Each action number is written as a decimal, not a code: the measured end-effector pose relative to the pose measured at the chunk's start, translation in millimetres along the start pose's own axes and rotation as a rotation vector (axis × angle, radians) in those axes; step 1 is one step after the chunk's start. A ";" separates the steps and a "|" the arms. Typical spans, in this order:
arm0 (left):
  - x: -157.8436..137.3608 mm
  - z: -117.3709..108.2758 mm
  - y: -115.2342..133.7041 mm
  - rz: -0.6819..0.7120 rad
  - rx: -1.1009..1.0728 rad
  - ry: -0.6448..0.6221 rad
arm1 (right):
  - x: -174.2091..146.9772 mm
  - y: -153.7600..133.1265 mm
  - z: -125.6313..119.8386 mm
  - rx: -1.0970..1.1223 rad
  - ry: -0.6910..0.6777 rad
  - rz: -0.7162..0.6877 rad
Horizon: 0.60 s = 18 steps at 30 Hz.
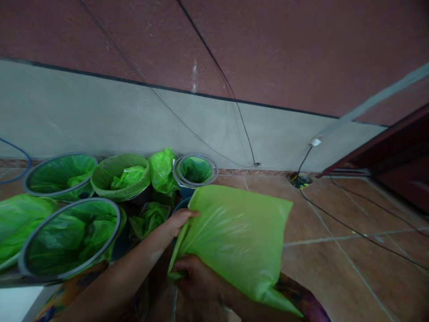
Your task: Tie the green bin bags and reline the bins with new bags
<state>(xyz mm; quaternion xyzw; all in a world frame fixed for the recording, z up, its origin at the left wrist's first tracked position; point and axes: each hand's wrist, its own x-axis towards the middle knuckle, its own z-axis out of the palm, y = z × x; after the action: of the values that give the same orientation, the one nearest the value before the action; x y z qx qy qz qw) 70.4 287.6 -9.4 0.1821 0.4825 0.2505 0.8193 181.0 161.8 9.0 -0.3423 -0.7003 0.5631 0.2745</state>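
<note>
A light green plastic bag [237,232], puffed out with air, spreads to the right in front of me. My left hand [182,221] is closed on the far end of its opening edge. Nearer to me, my right hand [192,270] pinches the other end of that edge. Just beyond my left hand, the blue rim of a bin [182,204] shows in part, mostly hidden by the bag. Left of my left wrist, a small bin holds a crumpled green bag [153,218].
Several bins lined with green bags stand at the left, including a grey-rimmed bin [119,214] and a double-ringed bin [214,167] by the wall [134,120]. A black cable [348,228] crosses the tiled floor [311,264] at right, near a small dark container [301,180].
</note>
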 end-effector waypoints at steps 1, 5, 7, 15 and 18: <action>-2.8 -1.7 6.8 0.089 0.018 0.083 | -0.7 -5.5 -5.7 -0.013 -0.008 0.020; -19.4 -6.3 30.6 0.429 0.030 0.270 | -0.5 -28.2 -55.7 0.169 0.251 0.119; -28.3 -6.4 35.3 0.542 0.064 0.274 | -0.4 -31.3 -96.7 0.366 0.553 0.090; -49.4 -2.3 29.1 0.692 0.525 0.392 | -21.8 -6.7 -197.6 -0.055 1.253 0.096; -49.5 0.1 24.9 0.730 0.688 0.412 | -21.1 -14.6 -182.8 -0.545 1.112 -0.061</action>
<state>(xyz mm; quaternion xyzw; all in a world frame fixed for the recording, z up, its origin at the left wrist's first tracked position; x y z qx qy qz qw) 44.3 278.8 38.7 0.5428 0.5925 0.3771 0.4605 332.3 253.0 62.6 -0.6222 -0.5805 0.0933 0.5169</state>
